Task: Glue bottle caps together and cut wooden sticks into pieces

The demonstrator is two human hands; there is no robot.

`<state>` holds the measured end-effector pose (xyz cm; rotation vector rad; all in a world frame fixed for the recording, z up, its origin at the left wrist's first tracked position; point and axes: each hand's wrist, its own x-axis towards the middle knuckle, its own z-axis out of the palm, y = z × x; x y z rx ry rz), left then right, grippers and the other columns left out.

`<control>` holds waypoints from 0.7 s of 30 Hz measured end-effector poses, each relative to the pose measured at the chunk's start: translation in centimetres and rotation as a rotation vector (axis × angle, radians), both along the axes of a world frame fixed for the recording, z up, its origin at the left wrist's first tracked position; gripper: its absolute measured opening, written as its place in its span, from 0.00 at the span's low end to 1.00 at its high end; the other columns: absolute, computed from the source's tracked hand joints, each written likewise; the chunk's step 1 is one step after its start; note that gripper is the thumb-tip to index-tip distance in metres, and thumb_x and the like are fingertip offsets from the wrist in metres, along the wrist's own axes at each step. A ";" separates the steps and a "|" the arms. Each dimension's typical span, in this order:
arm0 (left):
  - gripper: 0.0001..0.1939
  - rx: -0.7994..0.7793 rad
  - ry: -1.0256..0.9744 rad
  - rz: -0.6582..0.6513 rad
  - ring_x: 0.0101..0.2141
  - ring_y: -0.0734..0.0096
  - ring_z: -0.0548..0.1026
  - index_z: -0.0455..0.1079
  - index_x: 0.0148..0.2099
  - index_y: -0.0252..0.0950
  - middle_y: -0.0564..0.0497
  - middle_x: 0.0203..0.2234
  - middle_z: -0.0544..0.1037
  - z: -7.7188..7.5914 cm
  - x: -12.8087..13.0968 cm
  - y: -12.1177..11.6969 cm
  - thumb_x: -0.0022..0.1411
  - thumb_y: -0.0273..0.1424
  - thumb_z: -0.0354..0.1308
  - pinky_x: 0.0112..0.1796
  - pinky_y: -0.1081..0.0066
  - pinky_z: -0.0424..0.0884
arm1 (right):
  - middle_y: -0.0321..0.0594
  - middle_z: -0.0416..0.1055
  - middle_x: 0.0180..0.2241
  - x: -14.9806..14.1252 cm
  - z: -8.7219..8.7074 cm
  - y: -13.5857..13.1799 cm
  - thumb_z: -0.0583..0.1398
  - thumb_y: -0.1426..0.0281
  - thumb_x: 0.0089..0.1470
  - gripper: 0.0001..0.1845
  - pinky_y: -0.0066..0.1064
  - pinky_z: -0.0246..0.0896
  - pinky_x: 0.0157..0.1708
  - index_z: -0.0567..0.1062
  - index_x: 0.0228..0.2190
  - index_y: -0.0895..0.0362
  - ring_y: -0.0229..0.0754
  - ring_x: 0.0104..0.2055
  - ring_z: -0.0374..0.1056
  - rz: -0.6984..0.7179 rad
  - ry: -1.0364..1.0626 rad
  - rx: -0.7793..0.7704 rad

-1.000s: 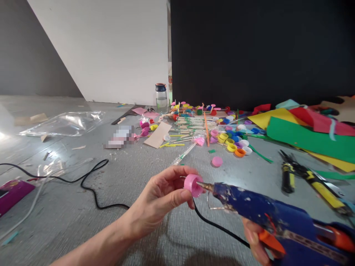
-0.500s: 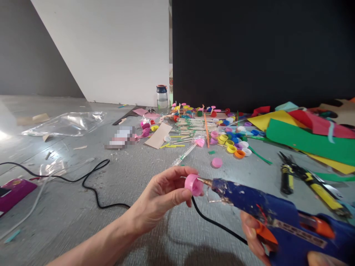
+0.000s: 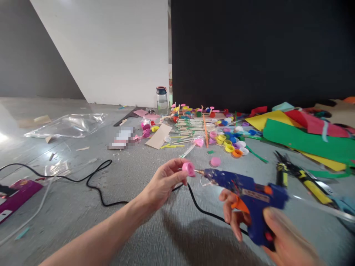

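Thumb and fingers of the left hand are closed on a pink cap, held raised above the grey surface, its hollow side turned toward the glue gun. The right hand is wrapped around the gun's blue handle, with fingers at the orange trigger; whether the trigger is pressed cannot be told. The metal nozzle points left at the cap's mouth; contact between them cannot be made out. A pale translucent rod extends from the gun's rear. Beyond the nozzle, a round pink piece lies on the surface, near a cluster of coloured caps, among them an orange cap. To the right rest black-and-yellow pliers and a green sheet; at the back stands a clear bottle.
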<state>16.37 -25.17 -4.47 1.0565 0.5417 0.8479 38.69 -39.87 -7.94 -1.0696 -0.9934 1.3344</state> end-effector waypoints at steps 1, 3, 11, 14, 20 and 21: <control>0.14 -0.005 0.009 0.004 0.38 0.71 0.74 0.77 0.46 0.35 0.48 0.37 0.79 0.1 0.4 0.3 0.58 0.33 0.70 0.35 0.74 0.67 | 0.46 0.75 0.34 -0.3 0.6 0.7 0.53 0.48 0.63 0.23 0.40 0.69 0.31 0.78 0.42 0.51 0.49 0.32 0.71 0.042 0.016 0.046; 0.14 0.006 0.023 -0.021 0.38 0.71 0.75 0.76 0.45 0.35 0.48 0.38 0.79 0.2 1.3 1.0 0.57 0.33 0.70 0.35 0.73 0.66 | 0.43 0.73 0.32 -0.6 2.0 1.6 0.50 0.50 0.65 0.25 0.36 0.65 0.27 0.77 0.43 0.52 0.45 0.28 0.67 0.069 0.031 0.123; 0.16 0.023 -0.030 -0.167 0.40 0.70 0.76 0.77 0.46 0.35 0.47 0.41 0.79 -1.0 4.6 3.9 0.56 0.35 0.71 0.35 0.73 0.64 | 0.39 0.71 0.28 2.1 3.0 1.4 0.50 0.50 0.66 0.24 0.32 0.62 0.28 0.77 0.42 0.53 0.41 0.26 0.63 -0.097 -0.163 0.190; 0.15 0.000 -0.014 -0.208 0.39 0.71 0.75 0.78 0.45 0.35 0.47 0.39 0.79 -1.6 5.0 4.1 0.56 0.34 0.71 0.35 0.74 0.65 | 0.39 0.71 0.26 2.4 1.9 2.0 0.52 0.48 0.64 0.25 0.32 0.61 0.24 0.77 0.39 0.54 0.40 0.23 0.63 -0.158 -0.175 0.207; 0.16 -0.052 0.002 -0.244 0.36 0.73 0.74 0.79 0.44 0.35 0.48 0.36 0.79 -2.3 5.0 4.2 0.53 0.32 0.73 0.34 0.76 0.67 | 0.40 0.74 0.28 3.1 0.4 2.0 0.51 0.47 0.64 0.27 0.31 0.66 0.26 0.79 0.38 0.53 0.41 0.25 0.66 -0.166 -0.241 0.150; 0.16 -0.058 -0.001 -0.252 0.36 0.73 0.74 0.79 0.45 0.35 0.48 0.36 0.79 -2.5 5.0 4.3 0.53 0.31 0.73 0.33 0.76 0.67 | 0.41 0.74 0.27 3.3 0.1 1.8 0.50 0.47 0.64 0.27 0.32 0.67 0.26 0.79 0.37 0.52 0.42 0.25 0.67 -0.186 -0.254 0.114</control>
